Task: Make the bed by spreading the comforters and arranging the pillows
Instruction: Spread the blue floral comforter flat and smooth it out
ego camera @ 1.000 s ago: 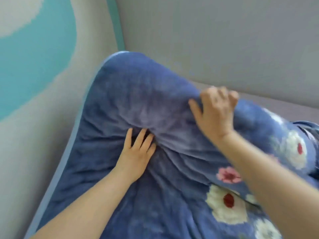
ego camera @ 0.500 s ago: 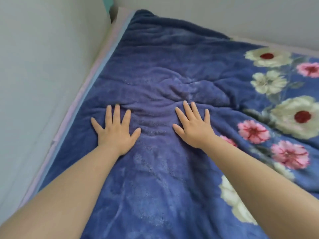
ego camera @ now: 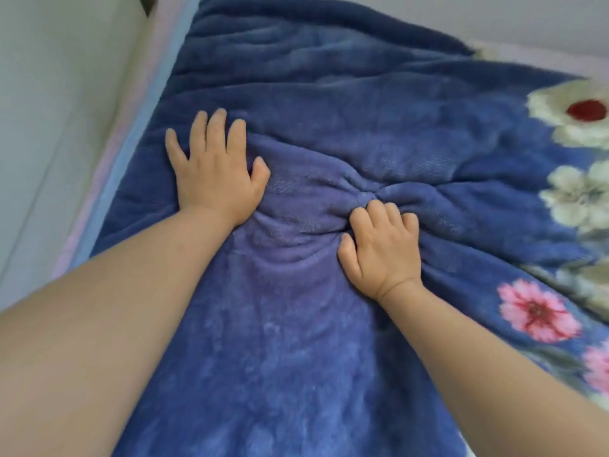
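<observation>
Far left, the wall [ego camera: 59,127] runs up along the bed, and a strip of pale pink and light-blue bed edge [ego camera: 131,153] shows between it and the comforter [ego camera: 329,94]. The comforter is blue plush with white and pink flowers on its right side, and it covers nearly the whole bed in view, its left edge running just beside that strip.

Your left hand [ego camera: 214,173] lies flat on the comforter near that left edge, fingers straight and a little spread, thumb out to the right. It holds nothing, it only presses down.

Between your hands the cloth is bunched: ridges run from the left thumb across to a tight pucker [ego camera: 372,192] just above your right hand [ego camera: 382,245].

Your right hand sits lower and nearer to you, fingers curled into the plush, pinching a gather of the comforter at that pucker.

The relation that counts: the wrinkles run left to right along the line between the two hands, with the slack on the right hand's side. My read is that the left hand works as the anchor, so the next pull should go rightward and away from it, toward the flowers [ego camera: 576,196]. Pulling toward yourself would probably just shift the bunch.

No pillows in view.
</observation>
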Motion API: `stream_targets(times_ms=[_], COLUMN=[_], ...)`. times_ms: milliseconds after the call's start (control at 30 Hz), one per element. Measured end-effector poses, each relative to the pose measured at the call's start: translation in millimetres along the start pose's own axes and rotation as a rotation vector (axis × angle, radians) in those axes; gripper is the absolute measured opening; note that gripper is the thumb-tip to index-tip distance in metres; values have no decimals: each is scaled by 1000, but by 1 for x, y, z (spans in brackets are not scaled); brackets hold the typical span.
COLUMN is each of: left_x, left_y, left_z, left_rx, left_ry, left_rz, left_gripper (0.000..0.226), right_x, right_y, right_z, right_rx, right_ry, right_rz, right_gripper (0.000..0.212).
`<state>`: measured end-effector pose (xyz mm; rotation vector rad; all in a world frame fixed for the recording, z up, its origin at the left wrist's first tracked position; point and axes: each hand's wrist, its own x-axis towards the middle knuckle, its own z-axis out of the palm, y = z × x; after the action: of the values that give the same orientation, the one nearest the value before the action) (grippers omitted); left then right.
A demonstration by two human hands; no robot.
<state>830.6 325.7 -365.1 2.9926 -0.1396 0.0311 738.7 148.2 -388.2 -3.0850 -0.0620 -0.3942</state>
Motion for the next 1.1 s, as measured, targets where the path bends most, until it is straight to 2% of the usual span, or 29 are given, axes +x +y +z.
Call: stream_targets(times_ms=[133,367,467,533,633,700,767,833,867,933,967,1033,1100], left_x=[16,26,35,33,37,38,39,40,41,41,41,40,39], left_y=[12,11,11,12,11,10,8,8,8,5,4,3,3], left_z=[4,8,7,8,11,15,18,20,21,23,24,27,27], left_rx=[61,35,36,34,2,-21,-38,-52,-55,-64,-60,-60,-63], left_ry=[-63,-76,-95,-92,-93,-88,-66,-43,-34,-9,2,32,54], left_rz=[-6,-44,-72,-64,-70,-68,-69,-60,-52,-45,-35,-27,-27], left_gripper=[53,54,65,75,70,65,61,57,55,51,49,47,48], right_x=[2,24,35,31,54,82,125,177,204,246,256,260,250], right_y=[1,-2,3,3,8,23,40,58,68,85,89,85,79], right_z=[4,3,6,2,-10,-17,-30,-33,-29,-15,-7,3,1], right_rx=[11,-18,42,54,84,218,472,473,389,194,149,174,239], right_ry=[-1,-105,-112,-166,-312,-278,-197,-42,-49,-374,-534,-667,-614], right_rz=[10,48,49,13,-27,-95,-119,-51,29,225,295,301,240], right_gripper=[22,32,33,33,37,41,36,27,32,77,89,86,62])
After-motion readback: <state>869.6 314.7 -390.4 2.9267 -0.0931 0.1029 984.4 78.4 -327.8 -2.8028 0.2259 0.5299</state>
